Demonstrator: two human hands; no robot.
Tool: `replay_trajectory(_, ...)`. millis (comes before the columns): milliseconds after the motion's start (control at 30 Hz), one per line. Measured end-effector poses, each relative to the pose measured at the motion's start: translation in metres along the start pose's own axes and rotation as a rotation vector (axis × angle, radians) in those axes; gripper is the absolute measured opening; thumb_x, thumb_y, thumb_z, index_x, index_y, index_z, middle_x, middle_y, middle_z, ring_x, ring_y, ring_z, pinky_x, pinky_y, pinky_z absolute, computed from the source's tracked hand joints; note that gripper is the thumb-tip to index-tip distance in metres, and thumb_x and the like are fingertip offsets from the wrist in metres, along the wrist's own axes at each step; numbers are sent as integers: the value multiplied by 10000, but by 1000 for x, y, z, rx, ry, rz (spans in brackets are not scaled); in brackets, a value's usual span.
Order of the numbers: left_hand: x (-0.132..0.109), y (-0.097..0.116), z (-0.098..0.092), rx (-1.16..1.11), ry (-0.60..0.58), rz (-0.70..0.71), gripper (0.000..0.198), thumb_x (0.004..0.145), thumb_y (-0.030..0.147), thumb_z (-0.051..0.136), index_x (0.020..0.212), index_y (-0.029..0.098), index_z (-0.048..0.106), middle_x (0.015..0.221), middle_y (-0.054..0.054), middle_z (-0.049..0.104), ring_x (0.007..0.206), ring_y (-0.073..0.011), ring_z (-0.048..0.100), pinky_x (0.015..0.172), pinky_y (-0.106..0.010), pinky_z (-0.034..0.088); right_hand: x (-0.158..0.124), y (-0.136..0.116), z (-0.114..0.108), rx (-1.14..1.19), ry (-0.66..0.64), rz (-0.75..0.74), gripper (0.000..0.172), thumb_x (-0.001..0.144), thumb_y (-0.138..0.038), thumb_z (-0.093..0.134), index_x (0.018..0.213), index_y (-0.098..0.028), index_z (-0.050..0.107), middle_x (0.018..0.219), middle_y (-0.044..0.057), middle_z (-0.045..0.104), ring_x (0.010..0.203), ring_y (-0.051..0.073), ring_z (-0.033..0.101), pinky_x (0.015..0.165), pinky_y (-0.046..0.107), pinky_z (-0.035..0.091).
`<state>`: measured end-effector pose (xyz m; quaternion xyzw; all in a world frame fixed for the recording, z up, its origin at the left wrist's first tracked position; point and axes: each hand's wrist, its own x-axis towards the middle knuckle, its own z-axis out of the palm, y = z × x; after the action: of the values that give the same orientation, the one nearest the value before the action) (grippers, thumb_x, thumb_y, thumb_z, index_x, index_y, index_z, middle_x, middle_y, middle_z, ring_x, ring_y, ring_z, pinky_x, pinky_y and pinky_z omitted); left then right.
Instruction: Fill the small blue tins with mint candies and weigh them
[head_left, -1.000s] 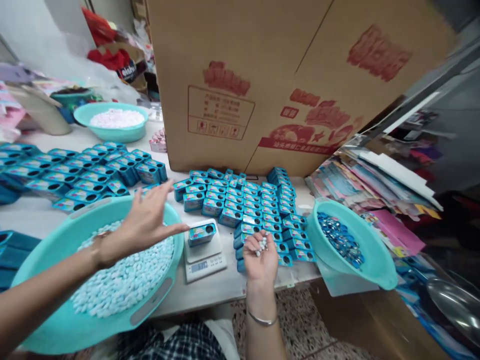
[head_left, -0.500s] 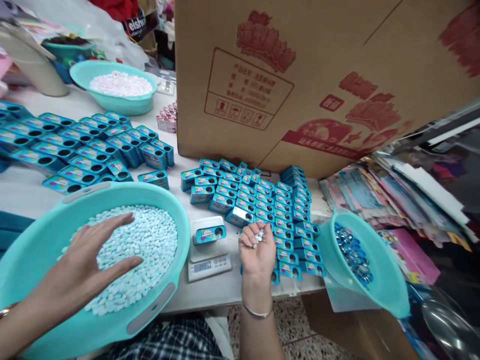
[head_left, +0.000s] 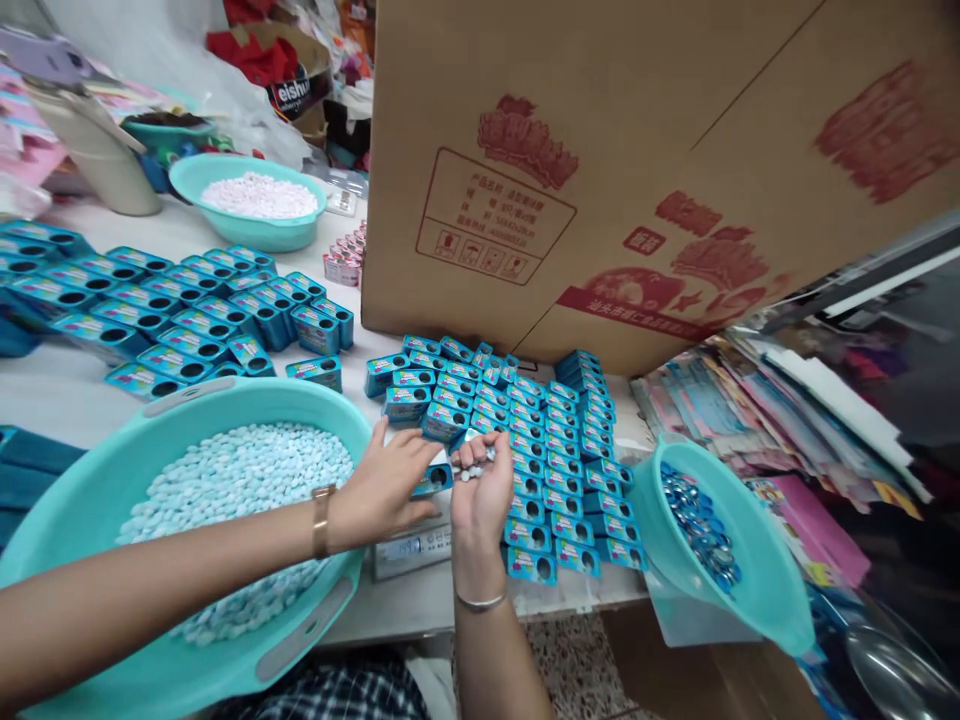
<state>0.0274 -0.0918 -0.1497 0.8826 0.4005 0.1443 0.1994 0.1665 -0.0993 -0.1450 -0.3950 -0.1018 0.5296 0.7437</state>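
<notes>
My left hand [head_left: 382, 490] reaches over the rim of the big teal basin [head_left: 112, 490] and its fingers close round a small blue tin [head_left: 435, 480] that sits on a little white scale [head_left: 409, 545]. My right hand [head_left: 480, 490] is cupped palm up right beside the tin, holding a few pale blue candy tablets [head_left: 472, 470]. The basin holds a heap of the same pale blue tablets [head_left: 240, 480]. Rows of blue tins [head_left: 540, 440] lie just beyond both hands.
A large cardboard box [head_left: 637, 170] stands behind the tins. More blue tins [head_left: 165, 310] cover the left of the table. A tilted teal bowl of shiny blue lids [head_left: 705, 525] hangs at the right edge. Far left, a teal bowl of white tablets [head_left: 255, 200].
My left hand left the tablets in the basin and moved right onto the tin on the scale. My right hand moved slightly left, up against the tin.
</notes>
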Motion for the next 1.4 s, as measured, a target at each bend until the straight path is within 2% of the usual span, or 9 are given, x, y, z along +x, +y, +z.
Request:
replay_trajectory(133, 13, 1, 18, -48, 11, -51, 383, 783, 391, 624, 1133, 243, 576, 1049, -60, 660, 1114, -291, 530, 1092, -601, 142, 1, 5, -1, -14, -12, -17, 263, 846, -446, 552, 772, -212, 456, 599, -94, 370, 511, 59, 376, 538, 212, 360)
replay_trajectory(233, 12, 1, 21, -66, 21, -55, 330, 790, 372, 612, 1097, 255, 588, 1013, -49, 663, 1084, -279, 544, 1096, -589, 146, 3, 5, -1, 4, -7, 6, 270, 850, -454, 539, 769, -210, 457, 591, -98, 360, 492, 53, 357, 529, 206, 354)
replay_trajectory(433, 1, -5, 14, -56, 1, -71, 601, 752, 467, 665, 1281, 263, 466, 1263, -83, 582, 1275, -326, 415, 1092, -645, 119, 13, -5, -9, 158, -43, 130, 227, 875, -385, 503, 745, -212, 436, 551, -106, 324, 436, 53, 302, 440, 188, 271)
replay_trajectory(600, -39, -31, -14, -13, 112, -111, 705, 801, 589, 579, 1385, 264, 353, 1397, -108, 484, 1318, -324, 384, 1110, -592, 175, 14, -40, -35, 330, -149, 171, 187, 907, -268, 432, 733, -201, 431, 551, -95, 348, 438, 48, 316, 435, 171, 265)
replay_trajectory(767, -101, -49, -45, 31, 265, -293, 541, 829, 600, 514, 1295, 336, 433, 1303, -38, 572, 1256, -297, 463, 1069, -533, 314, 0, -73, -57, 401, -149, 72, 152, 893, -207, 458, 742, -200, 438, 572, -88, 370, 458, 49, 337, 435, 165, 280)
replay_trajectory(867, -129, -51, -52, 36, 337, -416, 459, 826, 607, 474, 1208, 354, 494, 1216, -17, 618, 1183, -308, 518, 993, -524, 402, -5, -79, -63, 409, -132, 71, 152, 881, -196, 481, 736, -202, 436, 565, -92, 356, 452, 49, 327, 431, 166, 279)
replay_trajectory(967, -141, -52, -52, 37, 352, -452, 449, 815, 614, 457, 1158, 334, 528, 1158, -25, 642, 1134, -336, 542, 977, -556, 400, -5, -76, -63, 426, -121, 89, 166, 885, -206, 478, 725, -199, 434, 556, -94, 346, 441, 48, 318, 424, 170, 273)
replay_trajectory(1133, -119, -47, -41, 52, 272, -282, 356, 858, 533, 509, 1146, 328, 554, 1155, -12, 651, 1121, -286, 565, 1091, -602, 223, -3, -63, -58, 436, -68, 142, 180, 904, -242, 453, 730, -196, 452, 561, -88, 337, 442, 53, 330, 425, 179, 288)
replay_trajectory(1400, -24, -10, -25, 136, 34, 109, 222, 925, 265, 456, 1052, 290, 637, 962, -16, 672, 1095, -233, 549, 1096, -615, 83, -7, -49, -57, 461, -74, 185, 174, 911, -260, 454, 749, -196, 455, 553, -91, 339, 440, 55, 315, 408, 168, 260)
